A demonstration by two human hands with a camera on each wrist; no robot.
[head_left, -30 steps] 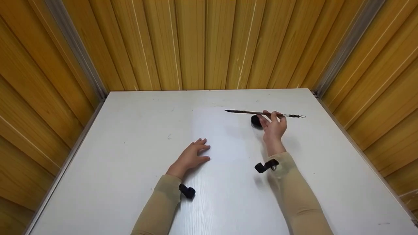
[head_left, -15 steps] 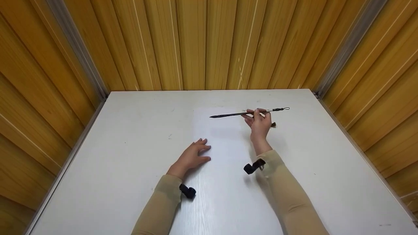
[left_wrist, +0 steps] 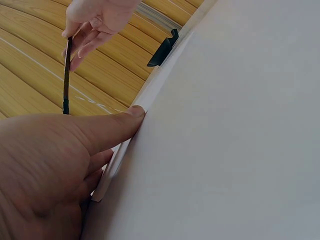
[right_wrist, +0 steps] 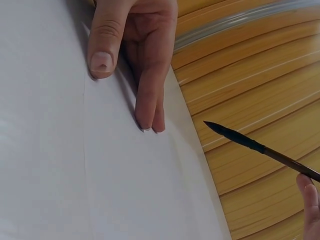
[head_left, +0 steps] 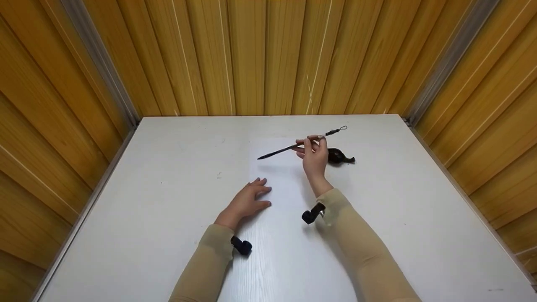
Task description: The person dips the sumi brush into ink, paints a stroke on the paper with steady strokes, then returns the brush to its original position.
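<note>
Right grip [head_left: 314, 154] round brush [head_left: 289, 147], above paper [head_left: 277, 176]

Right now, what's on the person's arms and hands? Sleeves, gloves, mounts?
Both arms wear snug beige sleeves ending at the wrist: left sleeve, right sleeve. Each wrist carries a small black device: left, right. The left hand and right hand are bare: no gloves, no rings visible.

Even, bright light from above fills the head view. The white table [head_left: 168, 201] shows a pale glare band down its middle and soft shadows beside both forearms. Wide-angle distortion splays the wooden wall panels [head_left: 251, 54] outward. The wrist views are sharp, with slightly dimmer, greyish whites.
</note>
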